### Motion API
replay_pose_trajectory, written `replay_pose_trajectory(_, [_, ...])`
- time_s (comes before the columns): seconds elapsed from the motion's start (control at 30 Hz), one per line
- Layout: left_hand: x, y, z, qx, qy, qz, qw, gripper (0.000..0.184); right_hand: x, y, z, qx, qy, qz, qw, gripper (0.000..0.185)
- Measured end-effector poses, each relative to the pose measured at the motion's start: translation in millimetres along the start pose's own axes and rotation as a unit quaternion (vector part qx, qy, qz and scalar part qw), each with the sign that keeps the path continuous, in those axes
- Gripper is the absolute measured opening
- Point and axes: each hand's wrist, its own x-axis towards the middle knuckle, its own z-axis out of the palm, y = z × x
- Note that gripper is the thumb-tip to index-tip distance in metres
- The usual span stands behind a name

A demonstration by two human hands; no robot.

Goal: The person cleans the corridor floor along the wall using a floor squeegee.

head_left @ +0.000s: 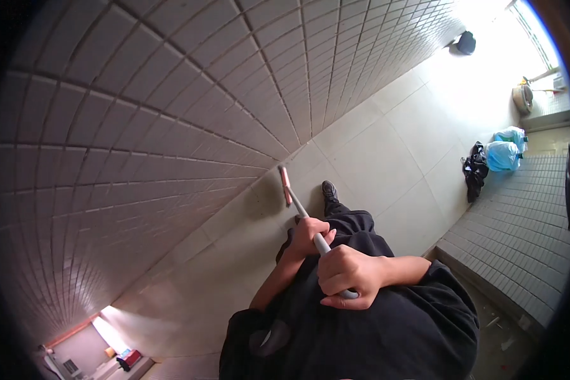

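Both hands grip the pale grey pole of a mop [299, 204], which slants away from my body toward the floor. Its narrow pinkish-red head [285, 185] is close to the foot of the tiled wall; whether it is a sponge or a rubber blade I cannot make out. Farther down the pole, my left hand [309, 235] is wrapped round it. My right hand [350, 277] closes round the upper part, with the rounded pole end showing below the fist. One dark shoe [329, 190] stands on the floor beside the mop head.
A tiled wall [190, 120] runs along the left, above large pale floor tiles [392, 145]. Blue-white plastic bags [504, 156] and a black bag [475, 170] lie by a low tiled ledge [513, 215] at right. Far off are a dark object [466, 43] and a bucket-like container [523, 98].
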Motion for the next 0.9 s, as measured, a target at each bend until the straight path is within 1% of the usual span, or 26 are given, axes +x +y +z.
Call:
replay_pose_trajectory(0.1, [-25, -4, -7, -0.003, 0.011, -0.037, 0.999, 0.036, 2, 6, 10, 0.023, -0.02, -0.002, 1.0, 0.034])
replay_pose_trajectory(0.13, [-33, -5, -9, -0.004, 0.019, -0.037, 0.999, 0.036, 3, 9, 12, 0.036, -0.03, 0.005, 0.999, 0.034])
replay_pose_trajectory(0.23, [-58, -4, -19, 0.015, 0.029, -0.085, 0.996, 0.038, 2, 21, 24, 0.066, -0.053, 0.02, 0.996, 0.034])
replay_pose_trajectory(0.37, [-99, -22, -26, 0.027, 0.057, -0.098, 0.993, 0.038, 4, 42, 40, 0.114, -0.075, 0.031, 0.99, 0.037])
replay_pose_trajectory(0.47, [-127, -30, -30, 0.032, 0.061, -0.124, 0.99, 0.035, 4, 54, 55, 0.165, -0.085, 0.085, 0.979, 0.037])
replay_pose_trajectory(0.53, [-137, -25, -30, 0.034, 0.067, -0.143, 0.987, 0.034, 5, 62, 62, 0.177, -0.092, 0.093, 0.975, 0.037])
replay_pose_trajectory(0.63, [-147, -17, -29, 0.044, 0.157, -0.15, 0.975, 0.031, 10, 70, 72, 0.195, -0.104, 0.105, 0.969, 0.037])
replay_pose_trajectory(0.67, [-151, -22, -29, 0.044, 0.158, -0.15, 0.975, 0.031, 13, 71, 76, 0.193, -0.092, 0.107, 0.971, 0.037])
replay_pose_trajectory(0.77, [-168, -61, -24, -0.03, 0.09, -0.123, 0.988, 0.032, 19, 76, 86, 0.184, -0.064, 0.114, 0.974, 0.036])
replay_pose_trajectory(0.9, [-171, -87, -15, -0.018, 0.059, -0.111, 0.992, 0.036, 18, 85, 98, 0.145, -0.06, 0.089, 0.984, 0.037])
